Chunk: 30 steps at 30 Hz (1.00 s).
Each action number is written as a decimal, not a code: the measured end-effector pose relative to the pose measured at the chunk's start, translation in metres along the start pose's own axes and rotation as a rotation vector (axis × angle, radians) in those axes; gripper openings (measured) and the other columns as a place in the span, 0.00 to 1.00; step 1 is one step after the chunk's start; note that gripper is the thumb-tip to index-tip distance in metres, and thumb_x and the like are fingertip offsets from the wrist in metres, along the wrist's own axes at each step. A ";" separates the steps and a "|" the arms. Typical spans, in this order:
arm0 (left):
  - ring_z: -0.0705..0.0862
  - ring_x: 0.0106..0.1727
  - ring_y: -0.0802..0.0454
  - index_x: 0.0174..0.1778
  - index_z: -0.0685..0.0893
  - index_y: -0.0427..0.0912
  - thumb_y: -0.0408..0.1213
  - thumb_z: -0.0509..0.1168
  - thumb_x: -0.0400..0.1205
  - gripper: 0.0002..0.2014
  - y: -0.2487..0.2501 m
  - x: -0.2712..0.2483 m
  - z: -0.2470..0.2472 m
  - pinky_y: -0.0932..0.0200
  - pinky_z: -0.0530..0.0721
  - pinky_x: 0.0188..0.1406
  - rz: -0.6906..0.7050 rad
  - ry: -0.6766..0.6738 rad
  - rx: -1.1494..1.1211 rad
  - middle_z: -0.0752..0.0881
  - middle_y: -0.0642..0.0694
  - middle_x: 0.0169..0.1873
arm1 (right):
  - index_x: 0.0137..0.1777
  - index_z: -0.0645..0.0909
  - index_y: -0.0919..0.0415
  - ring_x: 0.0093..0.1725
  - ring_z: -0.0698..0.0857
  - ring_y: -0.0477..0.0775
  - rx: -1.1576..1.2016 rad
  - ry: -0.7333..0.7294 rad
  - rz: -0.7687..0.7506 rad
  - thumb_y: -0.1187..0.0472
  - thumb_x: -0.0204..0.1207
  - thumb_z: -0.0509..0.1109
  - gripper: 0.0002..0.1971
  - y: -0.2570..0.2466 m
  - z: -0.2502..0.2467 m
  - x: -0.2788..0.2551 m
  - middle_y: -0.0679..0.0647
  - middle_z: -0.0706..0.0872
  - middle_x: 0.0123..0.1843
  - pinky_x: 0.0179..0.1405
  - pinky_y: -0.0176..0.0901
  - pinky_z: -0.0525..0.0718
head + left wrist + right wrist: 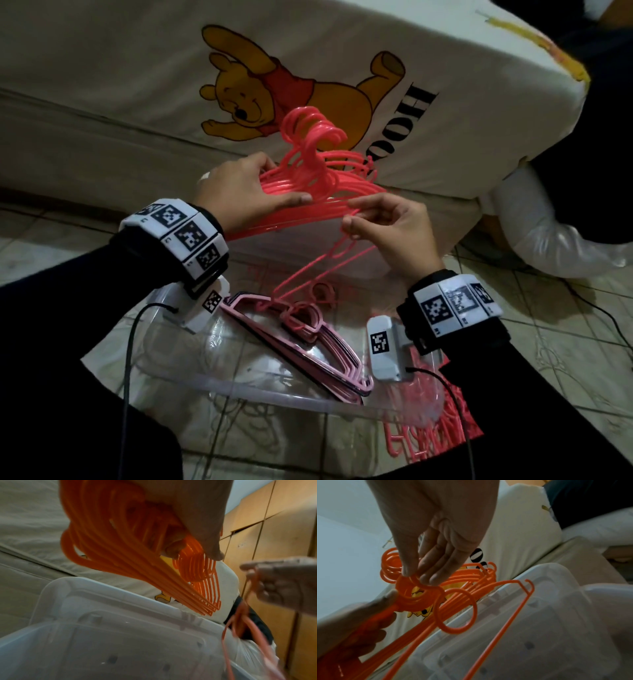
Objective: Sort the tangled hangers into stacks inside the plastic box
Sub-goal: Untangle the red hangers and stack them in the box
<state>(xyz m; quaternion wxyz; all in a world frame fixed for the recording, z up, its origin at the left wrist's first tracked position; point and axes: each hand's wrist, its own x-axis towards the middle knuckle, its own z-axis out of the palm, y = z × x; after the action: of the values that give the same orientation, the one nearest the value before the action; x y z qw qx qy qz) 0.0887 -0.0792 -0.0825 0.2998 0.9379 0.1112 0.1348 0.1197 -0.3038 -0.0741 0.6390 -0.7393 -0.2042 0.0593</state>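
My left hand (260, 185) grips a bundle of several coral-red hangers (318, 171) by one shoulder, hooks pointing up and away; the same bundle (137, 563) fills the left wrist view. My right hand (352, 216) pinches the hook end of a single thin coral hanger (308, 270), which dangles below it toward the box. In the right wrist view my fingertips (428, 577) close on that hanger (505, 615) beside the bundle's hooks. The clear plastic box (274, 394) sits under both hands, with a stack of pale pink hangers (325, 356) lying inside.
More coral hangers (442, 428) lie in a heap at the box's right end. A bed with a cartoon-bear sheet (308, 85) rises just behind. A translucent lid-like panel (308, 246) leans between box and bed. A white bag (548, 233) sits on the tiled floor at right.
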 end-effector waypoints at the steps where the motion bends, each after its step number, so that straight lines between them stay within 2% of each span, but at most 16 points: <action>1: 0.85 0.48 0.50 0.47 0.79 0.57 0.85 0.57 0.51 0.40 0.000 -0.001 0.001 0.47 0.82 0.56 0.004 -0.011 0.010 0.87 0.54 0.44 | 0.48 0.84 0.70 0.30 0.86 0.49 -0.006 0.032 -0.026 0.75 0.67 0.77 0.10 -0.002 0.002 0.000 0.61 0.86 0.32 0.36 0.39 0.86; 4: 0.84 0.45 0.52 0.47 0.78 0.54 0.84 0.57 0.51 0.41 0.003 -0.006 0.005 0.55 0.79 0.47 0.030 -0.019 0.018 0.84 0.55 0.40 | 0.46 0.86 0.68 0.31 0.87 0.53 -0.037 0.096 -0.109 0.71 0.66 0.79 0.10 -0.009 0.006 0.001 0.61 0.88 0.33 0.36 0.44 0.88; 7: 0.85 0.41 0.54 0.46 0.77 0.54 0.84 0.58 0.51 0.41 0.007 -0.011 0.010 0.56 0.80 0.46 0.076 -0.038 -0.012 0.86 0.55 0.38 | 0.44 0.86 0.62 0.32 0.89 0.53 -0.057 0.159 -0.139 0.68 0.66 0.80 0.08 -0.013 0.013 0.002 0.57 0.89 0.32 0.37 0.49 0.90; 9: 0.85 0.40 0.59 0.44 0.76 0.57 0.84 0.60 0.49 0.39 0.008 -0.012 0.011 0.58 0.81 0.42 0.093 -0.098 -0.065 0.85 0.59 0.36 | 0.45 0.87 0.61 0.34 0.90 0.55 -0.088 0.192 -0.150 0.65 0.66 0.81 0.08 -0.016 0.015 0.003 0.57 0.90 0.33 0.38 0.55 0.90; 10: 0.84 0.39 0.63 0.43 0.75 0.59 0.85 0.59 0.47 0.39 0.009 -0.012 0.011 0.61 0.79 0.39 0.101 -0.132 -0.073 0.84 0.62 0.34 | 0.45 0.87 0.60 0.34 0.90 0.54 -0.109 0.199 -0.169 0.64 0.66 0.81 0.09 -0.018 0.016 0.003 0.56 0.90 0.33 0.37 0.55 0.90; 12: 0.81 0.40 0.69 0.42 0.75 0.61 0.87 0.57 0.45 0.40 0.009 -0.013 0.011 0.63 0.77 0.38 0.113 -0.197 -0.048 0.81 0.65 0.34 | 0.44 0.87 0.58 0.34 0.90 0.48 -0.160 0.205 -0.225 0.63 0.66 0.81 0.08 -0.021 0.019 0.002 0.50 0.90 0.33 0.36 0.49 0.90; 14: 0.81 0.40 0.67 0.45 0.76 0.61 0.87 0.56 0.44 0.42 0.008 -0.014 0.014 0.61 0.79 0.40 0.126 -0.256 -0.006 0.83 0.64 0.36 | 0.43 0.87 0.56 0.33 0.89 0.43 -0.181 0.212 -0.253 0.63 0.66 0.81 0.08 -0.021 0.021 0.001 0.47 0.89 0.32 0.34 0.44 0.89; 15: 0.82 0.40 0.65 0.47 0.77 0.60 0.85 0.58 0.46 0.41 0.008 -0.014 0.015 0.60 0.81 0.40 0.137 -0.283 0.018 0.84 0.62 0.37 | 0.43 0.87 0.57 0.33 0.89 0.43 -0.182 0.219 -0.248 0.64 0.66 0.80 0.07 -0.021 0.021 0.001 0.47 0.89 0.32 0.34 0.44 0.90; 18: 0.85 0.41 0.56 0.48 0.79 0.55 0.73 0.69 0.57 0.32 0.007 -0.014 0.016 0.57 0.82 0.43 0.155 -0.340 0.074 0.86 0.56 0.40 | 0.44 0.86 0.59 0.33 0.90 0.48 -0.199 0.223 -0.218 0.65 0.67 0.80 0.07 -0.018 0.019 0.001 0.52 0.89 0.33 0.34 0.52 0.90; 20: 0.86 0.42 0.54 0.47 0.78 0.56 0.64 0.70 0.60 0.24 0.006 -0.014 0.016 0.58 0.82 0.44 0.130 -0.354 0.083 0.86 0.55 0.40 | 0.47 0.84 0.60 0.32 0.90 0.50 -0.179 0.201 -0.199 0.64 0.68 0.80 0.09 -0.018 0.017 0.001 0.55 0.89 0.34 0.33 0.52 0.90; 22: 0.86 0.42 0.53 0.47 0.78 0.56 0.61 0.70 0.62 0.21 0.005 -0.013 0.015 0.56 0.83 0.46 0.099 -0.373 0.081 0.87 0.55 0.41 | 0.48 0.81 0.58 0.28 0.88 0.51 -0.169 0.181 -0.199 0.61 0.70 0.78 0.11 -0.018 0.012 0.003 0.58 0.87 0.35 0.26 0.46 0.88; 24: 0.85 0.43 0.53 0.49 0.78 0.56 0.63 0.66 0.61 0.24 0.006 -0.012 0.014 0.54 0.85 0.48 0.069 -0.379 0.088 0.87 0.54 0.42 | 0.43 0.79 0.55 0.23 0.85 0.52 -0.180 0.202 -0.197 0.56 0.73 0.75 0.07 -0.017 0.002 0.007 0.61 0.85 0.34 0.18 0.40 0.81; 27: 0.84 0.44 0.51 0.51 0.79 0.54 0.62 0.63 0.61 0.25 0.005 -0.010 0.010 0.51 0.85 0.49 0.042 -0.330 0.098 0.86 0.52 0.42 | 0.31 0.80 0.59 0.19 0.81 0.51 -0.294 0.203 -0.079 0.57 0.76 0.70 0.13 -0.002 -0.024 0.018 0.60 0.82 0.25 0.17 0.37 0.75; 30: 0.84 0.44 0.49 0.50 0.79 0.53 0.58 0.65 0.66 0.20 0.004 -0.009 0.008 0.51 0.84 0.48 0.025 -0.319 0.113 0.86 0.51 0.40 | 0.26 0.81 0.60 0.16 0.80 0.51 -0.541 -0.040 0.228 0.63 0.76 0.67 0.16 0.026 -0.047 0.026 0.55 0.82 0.18 0.18 0.39 0.77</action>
<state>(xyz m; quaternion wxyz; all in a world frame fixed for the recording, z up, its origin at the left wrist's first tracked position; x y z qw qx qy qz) 0.0831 -0.0894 -0.0877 0.2585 0.9641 0.0579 -0.0187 0.1660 -0.3401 -0.0859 0.4036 -0.8997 -0.1406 0.0888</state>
